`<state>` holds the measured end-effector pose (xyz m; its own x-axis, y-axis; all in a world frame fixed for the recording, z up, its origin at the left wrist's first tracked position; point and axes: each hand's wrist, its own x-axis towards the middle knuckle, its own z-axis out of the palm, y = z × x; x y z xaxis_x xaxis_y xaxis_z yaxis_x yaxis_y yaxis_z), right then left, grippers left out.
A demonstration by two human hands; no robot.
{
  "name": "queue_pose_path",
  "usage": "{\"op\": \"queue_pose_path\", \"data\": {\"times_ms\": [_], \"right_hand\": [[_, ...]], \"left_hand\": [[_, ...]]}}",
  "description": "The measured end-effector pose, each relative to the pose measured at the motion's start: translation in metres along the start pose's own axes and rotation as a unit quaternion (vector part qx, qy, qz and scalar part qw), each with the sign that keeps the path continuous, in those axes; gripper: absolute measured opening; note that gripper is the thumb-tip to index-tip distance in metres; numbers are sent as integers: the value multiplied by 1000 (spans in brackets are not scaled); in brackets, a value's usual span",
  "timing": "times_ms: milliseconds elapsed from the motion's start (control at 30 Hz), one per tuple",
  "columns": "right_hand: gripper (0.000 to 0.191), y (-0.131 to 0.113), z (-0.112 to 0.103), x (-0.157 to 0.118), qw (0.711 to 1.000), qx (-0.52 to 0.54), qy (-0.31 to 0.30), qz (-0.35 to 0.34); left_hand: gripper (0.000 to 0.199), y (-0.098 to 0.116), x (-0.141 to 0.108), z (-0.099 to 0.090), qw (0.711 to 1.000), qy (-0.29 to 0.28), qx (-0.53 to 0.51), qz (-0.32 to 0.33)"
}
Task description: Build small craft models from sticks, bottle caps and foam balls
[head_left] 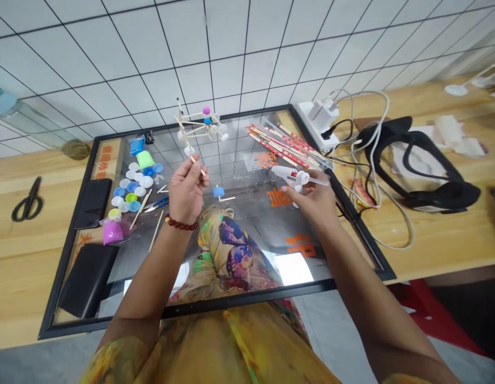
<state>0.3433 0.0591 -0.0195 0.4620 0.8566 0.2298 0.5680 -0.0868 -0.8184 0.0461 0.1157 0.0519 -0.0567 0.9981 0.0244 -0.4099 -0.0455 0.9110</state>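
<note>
My left hand [188,189] pinches a thin wooden stick [198,166] above the glass-topped board. Just beyond it stands a small stick model [197,125] with white wheel-like discs and pink and blue pieces. In my right hand [313,202] is a white glue gun [289,175], its nozzle pointing left. Between the hands, a small blue piece with short sticks [218,192] lies on the glass. Whether the held stick touches the model is unclear.
Coloured caps [130,187], clay packets, blue-handled cutters [157,204] and two black cases lie left. Chopsticks [281,144], a power strip [317,128], cables and a black headset-like frame [423,168] lie right. Scissors [28,202] rest far left.
</note>
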Motion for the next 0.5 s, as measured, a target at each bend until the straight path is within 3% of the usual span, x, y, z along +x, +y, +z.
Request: {"op": "queue_pose_path", "data": {"times_ms": [100,200,333,500], "right_hand": [[45,-1,9,20,996,6,-89,-20],[37,-3,14,21,994,68,-75,-34],[37,2,8,12,987,156,-32,15],[38,0,-1,5,981,176,-78,-28]], "left_hand": [[26,-4,0,5,1000,-12,12,-7],[25,-12,-6,8,998,-39,54,4],[19,-23,-6,16,969,-90,226,45],[17,-40,-2,35,939,-111,326,11]]}}
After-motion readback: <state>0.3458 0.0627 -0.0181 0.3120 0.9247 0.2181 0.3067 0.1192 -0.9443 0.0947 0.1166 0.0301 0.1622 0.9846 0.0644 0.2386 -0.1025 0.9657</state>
